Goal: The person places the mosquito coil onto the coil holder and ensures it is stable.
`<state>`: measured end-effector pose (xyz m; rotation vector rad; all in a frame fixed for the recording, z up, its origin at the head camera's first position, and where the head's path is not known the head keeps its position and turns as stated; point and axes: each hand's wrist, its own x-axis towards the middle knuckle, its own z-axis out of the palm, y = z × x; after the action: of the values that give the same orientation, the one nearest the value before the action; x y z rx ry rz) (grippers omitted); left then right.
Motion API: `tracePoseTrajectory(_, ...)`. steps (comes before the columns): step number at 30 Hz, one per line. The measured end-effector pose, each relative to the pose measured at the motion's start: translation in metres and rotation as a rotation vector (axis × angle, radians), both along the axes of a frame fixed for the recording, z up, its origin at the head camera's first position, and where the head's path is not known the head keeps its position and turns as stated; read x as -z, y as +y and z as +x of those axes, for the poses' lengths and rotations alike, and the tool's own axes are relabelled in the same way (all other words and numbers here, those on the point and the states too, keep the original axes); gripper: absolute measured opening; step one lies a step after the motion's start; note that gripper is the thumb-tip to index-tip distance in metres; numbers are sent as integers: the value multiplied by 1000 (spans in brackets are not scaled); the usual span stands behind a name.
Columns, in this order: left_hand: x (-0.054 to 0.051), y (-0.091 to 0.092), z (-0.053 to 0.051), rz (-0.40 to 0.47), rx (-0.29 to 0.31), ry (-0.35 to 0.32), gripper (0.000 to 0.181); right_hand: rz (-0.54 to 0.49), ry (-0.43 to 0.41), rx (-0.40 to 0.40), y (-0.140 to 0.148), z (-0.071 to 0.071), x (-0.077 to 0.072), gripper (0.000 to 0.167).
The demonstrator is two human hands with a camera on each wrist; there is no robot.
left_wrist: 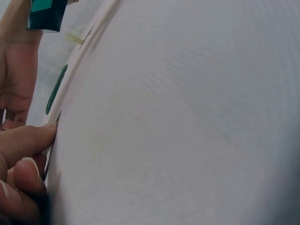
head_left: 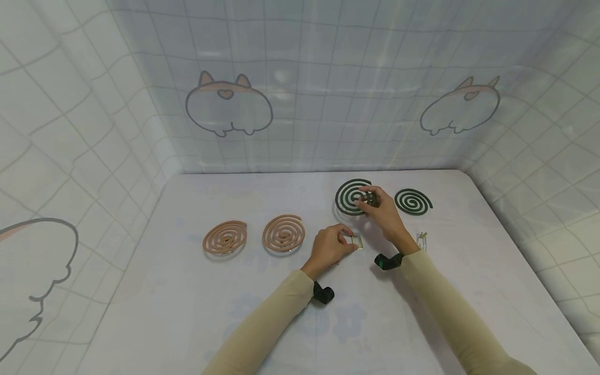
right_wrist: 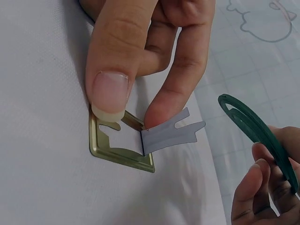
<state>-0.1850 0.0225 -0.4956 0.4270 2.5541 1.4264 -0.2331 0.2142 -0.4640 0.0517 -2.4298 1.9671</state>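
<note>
My left hand [head_left: 328, 247] pinches a small square metal mosquito coil stand [head_left: 357, 241] on the table, thumb and fingers at its sides. In the right wrist view, the stand [right_wrist: 124, 158] lies flat under the thumb, its notched tab [right_wrist: 171, 135] bent upward. Above the table, behind the left hand, my right hand [head_left: 384, 213] holds a dark green mosquito coil [head_left: 350, 197] between thumb and fingers. The right wrist view shows this coil [right_wrist: 260, 131] nearly edge-on, apart from the stand. A second green coil [head_left: 412, 202] lies flat to the right.
Two brown mosquito coils, one at far left [head_left: 226, 237] and one nearer the middle [head_left: 283, 234], sit raised on metal stands. Another metal stand [head_left: 422, 241] with an upright tab is right of my right wrist. A patterned cloth wall [head_left: 323, 104] rises behind the table.
</note>
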Motion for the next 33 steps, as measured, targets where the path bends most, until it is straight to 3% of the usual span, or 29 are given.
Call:
tracePoseTrajectory(10, 1, 1, 0, 3, -3, 7, 28, -3, 33, -19, 1, 8, -3, 45)
tracePoseTrajectory(33, 4, 1, -1, -8, -8, 45, 26, -9, 5, -41, 6, 22, 1, 47)
